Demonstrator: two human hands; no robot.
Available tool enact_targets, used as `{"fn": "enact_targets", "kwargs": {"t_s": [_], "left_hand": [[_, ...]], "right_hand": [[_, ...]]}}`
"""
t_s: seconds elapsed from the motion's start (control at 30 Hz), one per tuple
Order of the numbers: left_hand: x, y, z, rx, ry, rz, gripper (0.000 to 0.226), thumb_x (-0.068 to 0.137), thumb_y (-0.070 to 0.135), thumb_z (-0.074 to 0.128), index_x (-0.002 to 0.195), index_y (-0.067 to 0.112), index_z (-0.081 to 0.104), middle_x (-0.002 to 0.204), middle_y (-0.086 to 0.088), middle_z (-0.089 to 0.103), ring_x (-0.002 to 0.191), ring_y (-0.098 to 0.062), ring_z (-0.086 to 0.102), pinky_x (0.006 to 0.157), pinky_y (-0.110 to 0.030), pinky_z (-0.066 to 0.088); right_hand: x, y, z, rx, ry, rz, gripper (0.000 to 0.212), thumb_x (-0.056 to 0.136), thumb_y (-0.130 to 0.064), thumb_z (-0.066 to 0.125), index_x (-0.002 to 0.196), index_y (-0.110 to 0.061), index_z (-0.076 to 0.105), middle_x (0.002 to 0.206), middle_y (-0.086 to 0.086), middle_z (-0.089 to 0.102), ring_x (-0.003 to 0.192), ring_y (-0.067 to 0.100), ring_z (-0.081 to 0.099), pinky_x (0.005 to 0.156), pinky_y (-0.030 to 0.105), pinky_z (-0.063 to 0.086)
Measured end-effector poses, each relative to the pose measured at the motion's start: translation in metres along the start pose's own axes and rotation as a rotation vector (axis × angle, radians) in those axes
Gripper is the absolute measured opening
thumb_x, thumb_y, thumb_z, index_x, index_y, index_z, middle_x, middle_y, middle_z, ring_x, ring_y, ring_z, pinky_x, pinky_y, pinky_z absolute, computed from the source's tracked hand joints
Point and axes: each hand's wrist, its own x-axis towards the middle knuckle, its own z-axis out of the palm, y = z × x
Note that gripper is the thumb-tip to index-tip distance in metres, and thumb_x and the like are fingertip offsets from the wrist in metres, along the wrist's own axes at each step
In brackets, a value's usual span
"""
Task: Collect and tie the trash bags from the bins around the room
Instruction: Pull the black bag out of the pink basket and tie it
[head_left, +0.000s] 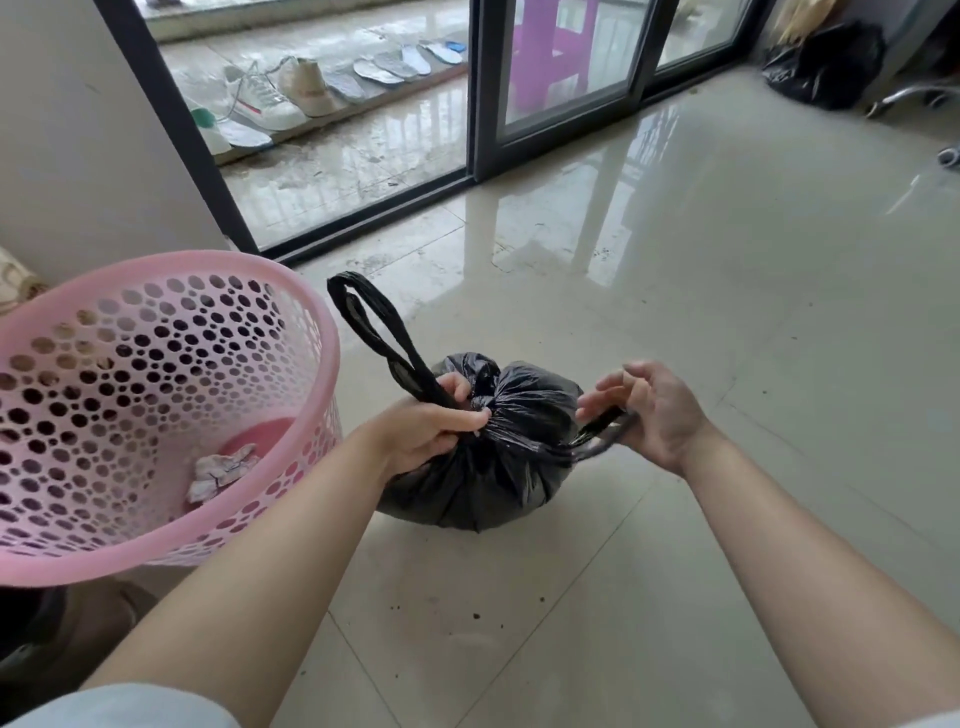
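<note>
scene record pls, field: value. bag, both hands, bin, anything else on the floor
bag: black trash bag on the tiled floor, neck gathered
left hand: left hand grips the gathered neck and the long handle loop, which stands up
right hand: right hand pinches the other handle loop, pulled sideways
knot: not yet visible
bin: pink perforated basket, unlined, crumpled paper inside
elsewhere: second black bag far right by the glass door

White sneakers and insoles behind glass door
</note>
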Motion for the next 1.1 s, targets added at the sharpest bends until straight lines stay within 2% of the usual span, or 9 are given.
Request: {"fn": "enact_targets", "kwargs": {"t_s": [0.1,0.23,0.3,0.4,0.5,0.7,0.87,1.0,1.1], "left_hand": [[-0.003,0.0,0.002,0.125,-0.107,-0.037,0.041,0.075,-0.008,0.059,0.061,0.018,0.031,0.042,0.011,0.048,0.041,0.002,0.05,0.034,-0.008,0.026],[-0.005,0.007,0.015,0.278,-0.317,-0.087,0.042,0.059,-0.003,0.065,0.048,0.025,0.036,0.04,0.013,0.044,0.043,0.001,0.051,0.04,-0.008,0.03],[-0.005,0.011,0.023,0.317,-0.401,-0.094,0.043,0.054,0.001,0.068,0.042,0.027,0.036,0.039,0.014,0.04,0.042,-0.003,0.047,0.043,-0.012,0.031],[-0.003,0.015,0.027,0.351,-0.376,-0.063,0.046,0.06,-0.007,0.061,0.038,0.026,0.037,0.04,0.015,0.038,0.045,-0.003,0.048,0.046,-0.012,0.033],[-0.001,0.012,0.029,0.357,-0.255,0.001,0.047,0.063,-0.009,0.061,0.038,0.024,0.038,0.044,0.012,0.04,0.048,-0.005,0.048,0.05,-0.016,0.034],[0.016,-0.011,0.033,0.694,0.494,0.273,0.032,0.076,-0.005,0.06,0.05,0.009,0.047,0.055,-0.004,0.048,0.057,-0.018,0.043,0.058,-0.026,0.034],[0.012,-0.017,0.042,0.906,0.603,0.328,0.021,0.079,-0.009,0.047,0.085,0.01,0.04,0.083,-0.018,0.048,0.078,-0.03,0.045,0.066,-0.035,0.032],[0.013,-0.013,0.043,1.033,0.631,0.14,0.028,0.088,-0.004,0.037,0.115,0.003,0.038,0.096,-0.025,0.054,0.092,-0.039,0.055,0.074,-0.042,0.04],[0.015,-0.008,0.043,1.176,0.566,0.004,0.03,0.088,-0.003,0.035,0.117,0.003,0.042,0.107,-0.025,0.059,0.101,-0.04,0.056,0.074,-0.038,0.04]], "right_hand": [[0.002,-0.012,0.008,-0.44,0.144,-0.196,0.027,0.093,-0.005,0.034,0.078,-0.015,0.054,0.085,0.005,0.064,0.096,0.026,0.055,0.07,0.028,0.043],[-0.002,-0.016,0.02,-0.888,-0.083,-0.178,0.057,0.083,0.013,0.03,0.111,-0.028,0.057,0.136,0.009,0.053,0.128,0.046,0.039,0.107,0.053,0.035],[-0.005,-0.017,0.027,-0.994,-0.194,-0.125,0.066,0.081,0.014,0.032,0.127,-0.029,0.051,0.143,0.005,0.046,0.131,0.04,0.039,0.113,0.045,0.03],[-0.009,-0.013,0.03,-1.088,-0.304,0.004,0.066,0.079,0.015,0.034,0.13,-0.023,0.052,0.129,0.002,0.056,0.123,0.017,0.048,0.111,0.031,0.034],[-0.011,-0.008,0.027,-1.13,-0.271,0.089,0.051,0.079,0.01,0.039,0.117,-0.014,0.062,0.102,0.005,0.062,0.097,0.019,0.055,0.091,0.032,0.043],[-0.004,0.007,0.043,-0.954,-0.029,0.034,0.036,0.085,0.001,0.035,0.109,0.004,0.062,0.099,0.016,0.062,0.099,0.026,0.057,0.083,0.031,0.043],[-0.003,0.016,0.052,-0.957,-0.012,0.089,0.024,0.085,0.001,0.033,0.077,0.001,0.055,0.078,0.016,0.052,0.067,0.026,0.045,0.064,0.032,0.036],[0.005,0.02,0.057,-0.916,-0.01,0.103,0.037,0.084,0.002,0.032,0.114,0.02,0.045,0.124,0.034,0.051,0.098,0.034,0.056,0.093,0.043,0.042],[0.006,0.025,0.052,-0.932,-0.053,0.107,0.035,0.084,0.003,0.033,0.11,0.022,0.047,0.097,0.031,0.058,0.078,0.019,0.043,0.072,0.035,0.039]]}}
